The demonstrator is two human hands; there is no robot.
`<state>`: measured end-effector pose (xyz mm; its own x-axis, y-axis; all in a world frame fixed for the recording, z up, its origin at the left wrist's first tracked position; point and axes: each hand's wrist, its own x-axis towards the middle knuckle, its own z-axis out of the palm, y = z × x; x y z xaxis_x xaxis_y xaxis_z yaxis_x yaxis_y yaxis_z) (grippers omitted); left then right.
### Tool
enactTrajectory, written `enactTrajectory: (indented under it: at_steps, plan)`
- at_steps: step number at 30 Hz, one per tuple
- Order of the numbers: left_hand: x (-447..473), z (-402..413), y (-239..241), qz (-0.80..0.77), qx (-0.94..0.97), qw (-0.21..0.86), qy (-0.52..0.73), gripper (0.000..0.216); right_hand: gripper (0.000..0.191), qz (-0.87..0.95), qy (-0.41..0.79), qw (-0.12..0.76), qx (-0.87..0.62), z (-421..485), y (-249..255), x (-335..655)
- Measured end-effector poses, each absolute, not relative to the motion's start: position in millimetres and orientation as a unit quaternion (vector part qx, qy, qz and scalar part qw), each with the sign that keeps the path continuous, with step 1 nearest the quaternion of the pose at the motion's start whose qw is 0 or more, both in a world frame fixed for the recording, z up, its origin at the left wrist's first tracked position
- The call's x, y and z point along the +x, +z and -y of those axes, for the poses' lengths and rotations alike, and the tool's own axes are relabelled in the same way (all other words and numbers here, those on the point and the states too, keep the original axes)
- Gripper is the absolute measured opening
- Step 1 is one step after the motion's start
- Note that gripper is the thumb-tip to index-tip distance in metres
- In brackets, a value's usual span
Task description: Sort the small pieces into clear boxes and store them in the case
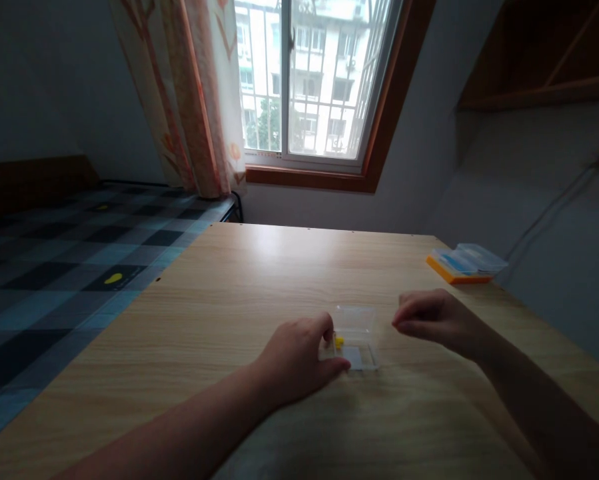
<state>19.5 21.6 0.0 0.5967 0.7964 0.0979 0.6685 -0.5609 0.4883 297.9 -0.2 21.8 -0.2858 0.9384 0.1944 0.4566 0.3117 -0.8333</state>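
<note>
A small clear plastic box (369, 357) with its transparent lid (355, 320) raised sits on the wooden table. Inside it are a small yellow piece (339, 342) and a flat whitish piece (352, 359). My left hand (304, 353) grips the box at its left side, thumb at the near edge and fingers at the far left. To the right of the box, apart from it, my right hand (426, 317) is raised above the table with its fingers pinched together. Whatever may be between those fingertips is too small or hidden to make out.
An orange and clear case (464, 265), its lid up and blue items inside, lies at the table's (259, 280) far right. A bed with a checked cover (129, 247) adjoins the left edge. Beyond are a curtain (194, 100) and a window (324, 87); a cable (549, 207) hangs at right.
</note>
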Motion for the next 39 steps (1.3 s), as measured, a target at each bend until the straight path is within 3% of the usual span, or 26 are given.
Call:
enactTrajectory:
  at_steps: [4, 12, 27, 39]
  plan:
    - [20, -21, -1, -0.423, 0.867, 0.209, 0.163, 0.031, 0.013, 0.805, 0.257, 0.243, -0.476, 14, 15, 270]
    - [20, -22, -3, -0.419, 0.867, 0.214, 0.164, 0.030, 0.020, 0.822, 0.177, 0.176, -0.512, 9, -6, 242]
    - [20, -22, -3, -0.417, 0.867, 0.216, 0.162, 0.029, 0.028, 0.839, 0.182, 0.184, -0.479, 19, 4, 252]
    - [20, -22, -3, -0.412, 0.870, 0.215, 0.164, 0.029, 0.024, 0.846, 0.174, 0.179, -0.471, 16, -1, 241]
